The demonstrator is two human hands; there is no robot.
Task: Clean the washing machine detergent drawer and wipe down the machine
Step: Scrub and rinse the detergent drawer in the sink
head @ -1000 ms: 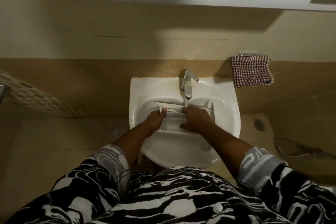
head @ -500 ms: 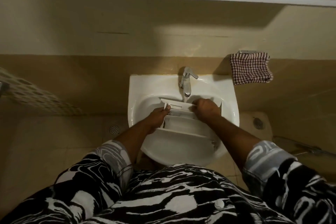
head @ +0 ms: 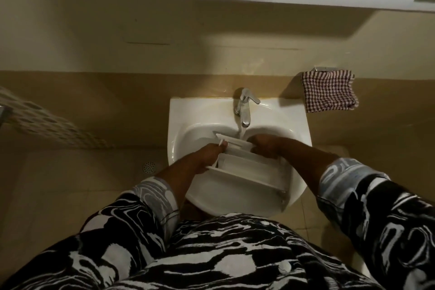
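Newly slid tapward, my right hand [head: 264, 147] is gripping the detergent drawer [head: 249, 172] at its 1 o'clock corner, left hand [head: 210, 154] gripping its 9 o'clock edge — it's lying in the sink [head: 181, 125], stretching 11 to 5.

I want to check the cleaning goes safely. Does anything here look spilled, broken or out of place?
Nothing stands out. The detergent drawer lies slanted across the sink, under the running tap, with the left hand gripping it and the right hand on it.
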